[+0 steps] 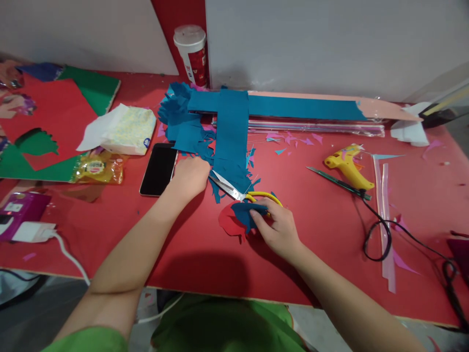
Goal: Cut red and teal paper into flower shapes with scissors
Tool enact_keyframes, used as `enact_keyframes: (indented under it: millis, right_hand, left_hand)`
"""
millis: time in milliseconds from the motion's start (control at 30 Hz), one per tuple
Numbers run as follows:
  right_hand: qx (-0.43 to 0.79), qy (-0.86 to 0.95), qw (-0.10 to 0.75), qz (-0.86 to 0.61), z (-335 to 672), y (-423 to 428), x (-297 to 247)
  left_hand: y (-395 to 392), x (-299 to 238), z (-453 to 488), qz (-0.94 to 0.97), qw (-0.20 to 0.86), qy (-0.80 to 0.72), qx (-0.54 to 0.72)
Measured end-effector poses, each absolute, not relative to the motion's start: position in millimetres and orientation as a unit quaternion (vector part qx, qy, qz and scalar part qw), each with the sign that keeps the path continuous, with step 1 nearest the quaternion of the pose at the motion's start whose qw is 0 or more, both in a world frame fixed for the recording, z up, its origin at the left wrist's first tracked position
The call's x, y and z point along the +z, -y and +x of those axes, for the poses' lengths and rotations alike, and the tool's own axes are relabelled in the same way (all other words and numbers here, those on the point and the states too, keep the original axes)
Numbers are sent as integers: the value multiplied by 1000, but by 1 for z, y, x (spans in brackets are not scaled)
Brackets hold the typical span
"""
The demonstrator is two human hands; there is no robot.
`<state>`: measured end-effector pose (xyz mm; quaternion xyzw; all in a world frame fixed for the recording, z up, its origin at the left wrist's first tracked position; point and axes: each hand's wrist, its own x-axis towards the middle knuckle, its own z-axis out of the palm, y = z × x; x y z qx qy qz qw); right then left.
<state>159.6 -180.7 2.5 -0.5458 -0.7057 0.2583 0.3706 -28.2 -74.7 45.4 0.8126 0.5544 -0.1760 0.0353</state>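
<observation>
My right hand (276, 225) pinches a small cut piece of blue paper (245, 211) between thumb and fingers. A rounded red paper piece (229, 222) lies partly under it. Scissors (229, 187) with yellow handles rest just beyond my right hand, their blades pointing left and slightly parted. My left hand (192, 177) is closed beside the blade tips, at the edge of the blue scraps; what its fingers hold, if anything, is hidden. A long blue paper strip (231, 132) runs away from me past the scissors, with small blue offcuts around it.
A phone (157, 168) lies left of my left hand. Tissue pack (130, 129), red paper (54, 117) and green sheets lie farther left. On the right are a yellow glue gun (350, 166), its black cord, a cutter knife (339, 182) and clear strips (386, 220). A lidded cup (192, 56) stands behind.
</observation>
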Motion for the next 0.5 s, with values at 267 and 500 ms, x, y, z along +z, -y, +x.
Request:
enact_keyframes:
  millis: [267,500]
  right_hand:
    - [263,714,402,-510,160,181,0]
    - [303,675,458,-492,160,180,2]
  left_hand:
    - [86,68,-29,859,53,-505,-64]
    - [97,84,-18,867,361,-343,5]
